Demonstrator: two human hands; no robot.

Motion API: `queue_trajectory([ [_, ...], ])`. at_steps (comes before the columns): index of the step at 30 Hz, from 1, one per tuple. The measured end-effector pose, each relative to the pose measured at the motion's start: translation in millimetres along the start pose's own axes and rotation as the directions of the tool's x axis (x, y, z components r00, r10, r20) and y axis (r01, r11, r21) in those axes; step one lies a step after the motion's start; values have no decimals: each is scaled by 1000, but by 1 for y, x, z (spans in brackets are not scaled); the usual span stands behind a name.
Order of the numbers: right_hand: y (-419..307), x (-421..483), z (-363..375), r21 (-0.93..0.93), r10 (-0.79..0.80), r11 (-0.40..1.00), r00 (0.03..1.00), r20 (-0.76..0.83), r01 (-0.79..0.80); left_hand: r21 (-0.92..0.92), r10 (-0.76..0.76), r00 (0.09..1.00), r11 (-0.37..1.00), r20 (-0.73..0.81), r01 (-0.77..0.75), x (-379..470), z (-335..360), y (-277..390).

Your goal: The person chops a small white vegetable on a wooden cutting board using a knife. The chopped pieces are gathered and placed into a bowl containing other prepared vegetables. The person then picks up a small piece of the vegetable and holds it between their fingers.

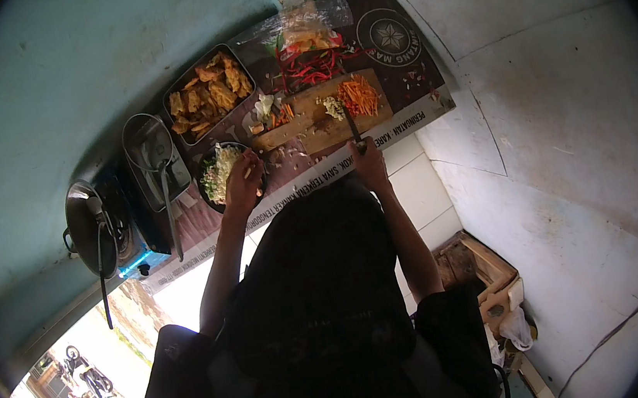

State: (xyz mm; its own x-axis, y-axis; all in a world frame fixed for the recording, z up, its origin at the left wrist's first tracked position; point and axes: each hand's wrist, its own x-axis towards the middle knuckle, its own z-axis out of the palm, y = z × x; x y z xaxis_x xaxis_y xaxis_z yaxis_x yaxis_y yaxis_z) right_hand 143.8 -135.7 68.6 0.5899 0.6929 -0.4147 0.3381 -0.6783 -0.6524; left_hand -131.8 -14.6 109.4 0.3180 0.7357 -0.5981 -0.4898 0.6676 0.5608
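Note:
My right hand (371,165) grips a knife (353,128), its dark blade reaching over the wooden cutting board (320,123). Chopped pale pieces, possibly garlic, (334,108) lie left of the blade. Thin carrot strips (360,97) and small chopped red bits are heaped on the right of the board. My left hand (244,182) is over the right side of a dark round bowl (206,201), fingers curled; whether something is between them is unclear. Shredded pale vegetable (227,159) and chopped greens (212,178) fill the bowl. Scraps and carrot pieces (282,115) sit at the board's left.
Red chillies (314,66) and a clear plastic bag (306,22) lie behind the board. Fried pieces fill a metal tray (251,76). Farther left are a strainer (164,183) across another tray (180,178), and a wok (79,224) on a gas stove (147,258). Walls border the table.

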Motion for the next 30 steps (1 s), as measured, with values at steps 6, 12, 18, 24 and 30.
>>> queue_trajectory([
  [6,4,25,-24,-28,-35,999,999,-15,35,212,35,999,977,-15,-31,-10,1,-7],
  [12,18,41,-28,-32,-31,999,999,-15,31,616,146,989,776,27,-132,-12,-5,-11],
  [18,29,49,-23,56,-16,998,1000,-3,16,807,130,981,557,147,-195,-15,-10,-9],
  [24,30,39,-22,47,27,998,996,80,-31,783,129,988,603,88,-149,-8,-18,-19],
  [30,23,27,-24,-9,94,996,987,131,-94,556,46,999,830,0,-38,-6,-18,-25],
])
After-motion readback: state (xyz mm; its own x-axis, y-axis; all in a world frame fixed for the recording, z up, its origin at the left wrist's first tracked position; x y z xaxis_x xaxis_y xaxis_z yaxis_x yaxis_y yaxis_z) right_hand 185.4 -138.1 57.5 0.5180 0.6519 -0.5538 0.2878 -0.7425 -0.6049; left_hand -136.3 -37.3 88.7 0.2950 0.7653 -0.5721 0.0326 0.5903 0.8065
